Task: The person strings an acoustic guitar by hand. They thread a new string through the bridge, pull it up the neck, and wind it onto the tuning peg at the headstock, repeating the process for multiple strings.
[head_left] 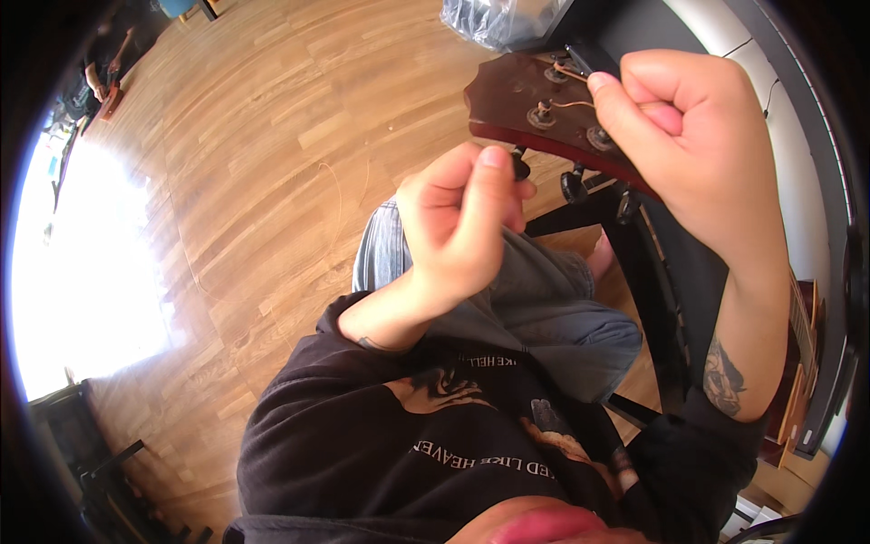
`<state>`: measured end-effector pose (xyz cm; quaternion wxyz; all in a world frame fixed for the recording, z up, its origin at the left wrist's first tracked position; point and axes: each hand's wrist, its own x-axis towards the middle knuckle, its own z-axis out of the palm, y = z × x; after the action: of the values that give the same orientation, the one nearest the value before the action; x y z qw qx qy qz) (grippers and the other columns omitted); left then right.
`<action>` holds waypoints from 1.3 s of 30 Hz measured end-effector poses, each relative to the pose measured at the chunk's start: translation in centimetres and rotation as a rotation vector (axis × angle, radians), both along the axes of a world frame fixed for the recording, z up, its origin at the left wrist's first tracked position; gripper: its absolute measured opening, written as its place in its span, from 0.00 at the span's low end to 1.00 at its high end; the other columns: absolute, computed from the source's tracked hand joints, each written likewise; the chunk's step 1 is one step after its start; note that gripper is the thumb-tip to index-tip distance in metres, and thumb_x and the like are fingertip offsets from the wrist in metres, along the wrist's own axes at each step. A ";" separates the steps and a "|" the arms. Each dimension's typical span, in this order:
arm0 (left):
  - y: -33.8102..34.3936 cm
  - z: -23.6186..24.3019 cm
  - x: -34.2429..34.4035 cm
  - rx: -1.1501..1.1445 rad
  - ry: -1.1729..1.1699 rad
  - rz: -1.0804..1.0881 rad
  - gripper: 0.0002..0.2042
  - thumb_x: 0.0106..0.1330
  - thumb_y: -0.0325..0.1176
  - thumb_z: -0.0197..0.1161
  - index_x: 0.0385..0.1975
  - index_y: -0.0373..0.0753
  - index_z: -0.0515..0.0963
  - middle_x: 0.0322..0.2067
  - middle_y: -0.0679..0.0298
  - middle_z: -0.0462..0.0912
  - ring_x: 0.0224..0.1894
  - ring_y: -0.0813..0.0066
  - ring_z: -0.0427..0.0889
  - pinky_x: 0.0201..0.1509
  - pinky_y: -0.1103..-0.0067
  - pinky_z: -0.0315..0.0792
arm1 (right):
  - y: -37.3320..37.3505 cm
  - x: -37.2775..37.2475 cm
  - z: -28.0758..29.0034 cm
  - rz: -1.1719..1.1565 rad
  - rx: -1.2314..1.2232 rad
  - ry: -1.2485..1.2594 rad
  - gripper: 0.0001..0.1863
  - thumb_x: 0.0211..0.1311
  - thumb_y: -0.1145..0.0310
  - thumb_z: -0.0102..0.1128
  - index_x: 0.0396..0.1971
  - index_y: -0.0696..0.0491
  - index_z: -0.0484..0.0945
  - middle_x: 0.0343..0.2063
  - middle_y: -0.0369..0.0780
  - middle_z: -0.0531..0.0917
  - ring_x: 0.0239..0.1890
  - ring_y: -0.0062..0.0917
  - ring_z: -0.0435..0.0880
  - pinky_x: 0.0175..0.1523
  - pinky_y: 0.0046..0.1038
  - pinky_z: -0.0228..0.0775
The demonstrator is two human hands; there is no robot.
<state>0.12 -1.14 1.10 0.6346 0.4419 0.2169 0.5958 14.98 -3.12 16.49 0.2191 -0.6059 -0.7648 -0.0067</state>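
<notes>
- Nearest is the wearer's black sweatshirt, with blue jeans beyond it.
- The left hand is at the headstock's near edge, thumb and fingers closed about a dark tuning key; the exact contact is partly hidden.
- The right hand is raised over the headstock's right part, thumb and curled fingers together on a thin copper-coloured string.
- The reddish-brown headstock lies ahead of the left fingers and below and left of the right ones, its long axis slanting from upper left to lower right.
- The string runs rightward from a metal post to the right hand; the left hand is nearer the key, the right nearer the string's held part.
- Beyond are the wooden floor and a clear plastic bag.
- Farthest, upper left, another person is partly visible.
</notes>
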 end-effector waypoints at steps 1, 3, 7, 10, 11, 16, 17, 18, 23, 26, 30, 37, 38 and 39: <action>0.0 -0.1 -0.1 -0.045 -0.072 -0.047 0.13 0.76 0.30 0.57 0.27 0.33 0.77 0.19 0.63 0.80 0.17 0.82 0.72 0.25 0.84 0.68 | 0.1 -0.1 0.0 0.012 0.017 -0.015 0.26 0.69 0.74 0.63 0.15 0.54 0.56 0.13 0.29 0.54 0.17 0.13 0.51 0.23 0.26 0.44; 0.7 -1.6 -0.1 0.137 -0.116 0.055 0.08 0.72 0.26 0.59 0.29 0.32 0.78 0.21 0.62 0.81 0.17 0.83 0.72 0.25 0.85 0.66 | 0.2 0.0 -0.1 0.034 0.050 -0.044 0.26 0.68 0.74 0.63 0.15 0.54 0.56 0.13 0.30 0.53 0.17 0.13 0.52 0.23 0.26 0.44; 2.0 -2.2 1.5 0.559 -0.160 0.499 0.06 0.61 0.17 0.66 0.35 0.32 0.81 0.30 0.61 0.83 0.19 0.86 0.74 0.23 0.87 0.65 | 0.1 0.2 -0.1 0.037 0.069 -0.074 0.25 0.68 0.73 0.63 0.15 0.55 0.57 0.12 0.31 0.54 0.17 0.14 0.52 0.23 0.27 0.45; 3.0 -3.1 1.6 0.741 -0.025 0.594 0.17 0.51 0.15 0.74 0.41 0.34 0.81 0.38 0.60 0.82 0.22 0.84 0.75 0.23 0.88 0.66 | 0.0 0.2 -0.2 0.024 0.069 -0.060 0.25 0.68 0.73 0.62 0.15 0.55 0.57 0.12 0.32 0.54 0.17 0.14 0.52 0.23 0.27 0.45; 3.2 -3.5 1.6 0.787 0.016 0.633 0.18 0.51 0.15 0.76 0.41 0.34 0.81 0.37 0.60 0.82 0.22 0.84 0.75 0.23 0.88 0.67 | 0.1 0.1 -0.2 0.027 0.069 -0.059 0.25 0.68 0.73 0.62 0.15 0.55 0.57 0.12 0.32 0.54 0.17 0.14 0.52 0.23 0.27 0.45; 4.1 -3.7 0.7 0.854 0.135 0.629 0.20 0.50 0.18 0.80 0.44 0.34 0.82 0.33 0.61 0.83 0.25 0.82 0.79 0.24 0.86 0.72 | 0.3 0.8 -0.7 -0.055 -0.069 0.009 0.24 0.68 0.73 0.62 0.15 0.55 0.58 0.12 0.32 0.54 0.17 0.14 0.52 0.23 0.27 0.45; 3.6 -3.4 0.9 0.769 0.128 0.615 0.20 0.51 0.18 0.79 0.44 0.33 0.82 0.32 0.61 0.84 0.25 0.80 0.81 0.25 0.86 0.73 | 0.2 0.9 -0.7 -0.071 -0.075 0.016 0.24 0.68 0.73 0.62 0.15 0.55 0.58 0.12 0.32 0.54 0.17 0.14 0.52 0.23 0.27 0.45; 2.6 -3.0 1.2 0.685 0.121 0.600 0.19 0.51 0.18 0.79 0.44 0.32 0.82 0.31 0.61 0.84 0.26 0.79 0.82 0.25 0.86 0.74 | 0.1 0.8 -0.6 -0.066 -0.055 0.006 0.24 0.68 0.73 0.62 0.15 0.55 0.58 0.12 0.32 0.54 0.17 0.14 0.52 0.23 0.28 0.45; 2.7 -1.9 0.9 0.696 0.224 0.542 0.15 0.59 0.16 0.70 0.46 0.29 0.79 0.23 0.63 0.84 0.22 0.76 0.85 0.26 0.84 0.78 | -0.1 0.1 -0.1 0.028 0.082 -0.056 0.24 0.67 0.73 0.62 0.15 0.56 0.59 0.11 0.33 0.55 0.16 0.16 0.53 0.22 0.28 0.45; 2.3 -3.5 1.2 0.855 0.078 0.506 0.11 0.66 0.13 0.57 0.48 0.28 0.73 0.21 0.60 0.83 0.19 0.76 0.82 0.25 0.83 0.77 | 0.1 -0.3 0.0 0.050 0.085 -0.024 0.23 0.66 0.73 0.63 0.15 0.57 0.59 0.11 0.35 0.56 0.15 0.19 0.53 0.22 0.29 0.45; 3.4 -3.3 1.1 0.805 0.108 0.508 0.13 0.63 0.11 0.55 0.45 0.29 0.77 0.20 0.63 0.82 0.17 0.78 0.81 0.23 0.83 0.76 | 0.2 0.0 0.2 0.051 0.104 -0.084 0.23 0.66 0.74 0.63 0.15 0.57 0.60 0.11 0.35 0.56 0.15 0.20 0.53 0.22 0.30 0.45; 6.2 -2.2 -0.6 1.092 0.212 0.516 0.19 0.49 0.13 0.65 0.42 0.36 0.87 0.20 0.64 0.82 0.17 0.76 0.77 0.20 0.82 0.69 | 0.0 0.0 -0.2 0.043 0.099 -0.056 0.24 0.66 0.74 0.63 0.15 0.57 0.59 0.11 0.35 0.55 0.16 0.20 0.52 0.22 0.30 0.44; 6.4 -2.1 -0.6 1.109 0.178 0.528 0.19 0.50 0.13 0.65 0.42 0.36 0.87 0.20 0.64 0.82 0.17 0.76 0.77 0.20 0.82 0.69 | 0.1 0.0 -0.2 0.042 0.096 -0.061 0.24 0.66 0.74 0.63 0.15 0.57 0.58 0.11 0.35 0.55 0.16 0.20 0.51 0.23 0.30 0.44; 6.4 -2.2 -0.7 1.109 0.197 0.532 0.15 0.50 0.14 0.68 0.39 0.35 0.85 0.22 0.62 0.84 0.19 0.75 0.80 0.21 0.82 0.70 | 0.1 0.0 -0.2 0.041 0.093 -0.066 0.24 0.66 0.74 0.63 0.15 0.57 0.58 0.11 0.34 0.54 0.16 0.19 0.51 0.23 0.30 0.44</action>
<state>-0.56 5.23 -1.07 0.1176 0.6895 0.0351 0.7138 14.98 -3.03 16.25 0.2220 -0.5788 -0.7825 -0.0577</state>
